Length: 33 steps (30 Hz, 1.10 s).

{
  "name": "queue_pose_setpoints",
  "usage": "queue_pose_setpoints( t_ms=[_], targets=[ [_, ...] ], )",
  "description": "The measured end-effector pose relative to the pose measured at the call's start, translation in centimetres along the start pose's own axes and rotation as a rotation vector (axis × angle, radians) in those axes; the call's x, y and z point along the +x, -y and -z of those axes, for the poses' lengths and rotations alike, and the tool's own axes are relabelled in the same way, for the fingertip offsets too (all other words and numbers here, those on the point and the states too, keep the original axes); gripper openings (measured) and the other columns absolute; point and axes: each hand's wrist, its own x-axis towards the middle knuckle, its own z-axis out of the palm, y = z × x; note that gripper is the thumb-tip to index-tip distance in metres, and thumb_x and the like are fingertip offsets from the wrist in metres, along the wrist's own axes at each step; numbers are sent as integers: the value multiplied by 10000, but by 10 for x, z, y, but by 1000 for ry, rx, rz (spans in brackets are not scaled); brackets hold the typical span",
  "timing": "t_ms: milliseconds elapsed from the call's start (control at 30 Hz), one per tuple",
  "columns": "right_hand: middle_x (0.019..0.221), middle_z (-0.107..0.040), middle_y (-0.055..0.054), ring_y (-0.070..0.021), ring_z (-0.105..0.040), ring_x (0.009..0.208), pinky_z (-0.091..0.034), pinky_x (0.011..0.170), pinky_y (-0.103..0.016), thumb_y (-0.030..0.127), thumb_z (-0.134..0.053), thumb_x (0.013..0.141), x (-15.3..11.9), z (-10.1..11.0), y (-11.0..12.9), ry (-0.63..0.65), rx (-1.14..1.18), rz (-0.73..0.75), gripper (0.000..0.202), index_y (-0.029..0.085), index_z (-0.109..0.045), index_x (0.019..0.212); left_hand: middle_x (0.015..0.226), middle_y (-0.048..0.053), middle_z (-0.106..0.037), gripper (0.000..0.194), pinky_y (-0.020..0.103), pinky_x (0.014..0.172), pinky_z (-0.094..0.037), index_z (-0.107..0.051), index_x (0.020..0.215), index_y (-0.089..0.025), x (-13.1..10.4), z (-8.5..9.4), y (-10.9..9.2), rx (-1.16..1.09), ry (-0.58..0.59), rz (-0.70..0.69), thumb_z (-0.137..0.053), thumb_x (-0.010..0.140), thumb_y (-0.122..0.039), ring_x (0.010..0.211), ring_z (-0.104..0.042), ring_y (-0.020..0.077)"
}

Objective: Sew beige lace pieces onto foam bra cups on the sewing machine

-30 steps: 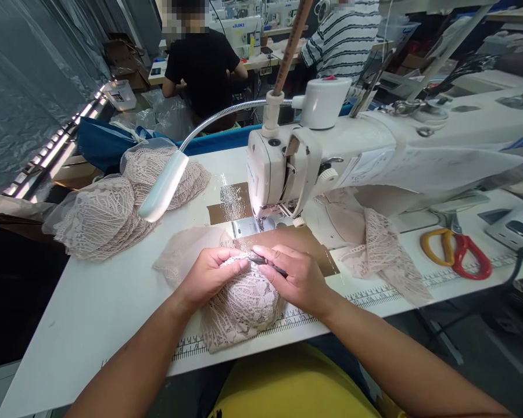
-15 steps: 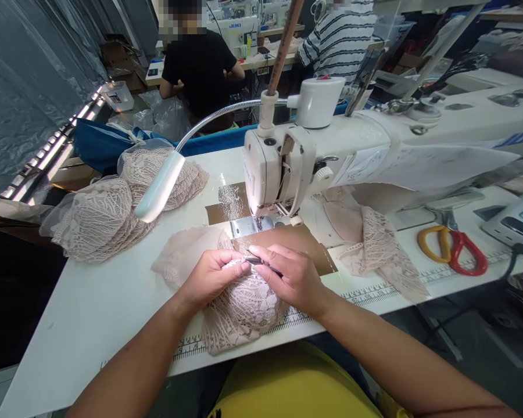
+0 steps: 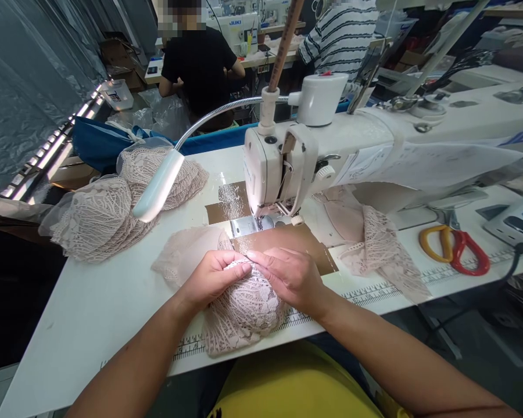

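A pinkish lace piece lies at the table's front edge, over the printed ruler, with a sheer part spreading to the left. My left hand pinches its upper edge between thumb and fingers. Close beside it, my right hand is closed at the same edge, its fingertips nearly touching the left ones. The dark tool seen earlier in my right hand is now mostly hidden, with only a thin dark tip between the fingertips. Just beyond the hands is the needle area of a white sewing machine.
Stacked lace pieces lie at the left under a lamp. More lace lies at the right, beside scissors with yellow and red handles. Two people sit at tables behind the machine.
My right fingers have closed and turned over the dark tool, which showed clearly before. My left hand has hardly moved, and the lace stays in place.
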Motion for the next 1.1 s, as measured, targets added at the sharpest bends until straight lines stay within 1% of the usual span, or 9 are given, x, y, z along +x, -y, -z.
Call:
queue_pose_setpoints(
  t_ms=[133,200,333,467,600,700,767,867,1100],
  targets=[
    [874,-707,-49,-145,-647,755,-538,687,-270,204,-516,925,0,1,0,-8,136,-143,278,190,-654,1166,768,55,-687,292,237,654,-464,-722,885,-107,-1,0,-2,16,-15,5,-717,783,-381,691,-599,145],
    [931,-709,-49,-143,-653,793,-548,718,-271,211,-513,926,0,2,0,-21,192,-169,285,200,-650,1176,812,68,-706,316,253,691,-483,-729,958,-112,-2,0,-2,23,-23,-1,-712,791,-379,737,-624,165],
    [806,-678,-39,-135,-619,704,-528,647,-263,227,-517,923,0,5,0,1,203,-171,277,165,-664,1149,875,78,-729,339,281,783,-503,-723,1052,-131,-2,2,-2,9,-24,-37,-691,816,-373,831,-655,195],
    [745,-660,-34,-134,-595,659,-506,620,-257,242,-511,926,0,6,1,53,145,-170,280,153,-676,1134,913,82,-736,339,286,802,-509,-713,1090,-143,-1,3,-2,-2,-23,-59,-677,834,-361,856,-666,201],
    [777,-675,-45,-141,-609,684,-508,635,-257,237,-506,930,0,4,1,40,96,-152,288,142,-668,1149,924,90,-738,340,292,818,-510,-715,1087,-133,-2,1,-3,3,-29,-65,-683,829,-352,883,-670,213],
    [816,-686,-45,-140,-614,696,-511,642,-258,223,-496,931,0,3,1,23,87,-129,287,160,-660,1158,931,97,-739,345,301,829,-507,-721,1075,-127,-2,1,-3,19,-31,-69,-687,824,-360,897,-669,227],
    [797,-679,-40,-138,-607,683,-506,627,-258,223,-490,931,0,2,2,21,75,-119,285,169,-661,1153,931,101,-738,352,307,825,-506,-722,1074,-127,-2,0,-2,27,-28,-64,-686,822,-370,894,-668,233],
    [761,-667,-40,-139,-603,664,-502,606,-260,230,-493,929,0,2,2,17,56,-109,287,152,-664,1146,922,103,-737,358,308,813,-504,-721,1074,-126,-2,1,-2,21,-18,-56,-685,822,-377,873,-668,229],
    [841,-696,-58,-147,-632,722,-523,643,-267,208,-511,921,-1,1,0,-4,39,-82,278,148,-659,1148,880,111,-731,381,315,765,-508,-715,1066,-102,-2,2,0,-17,-22,-38,-688,815,-387,794,-661,213]
  ],
)
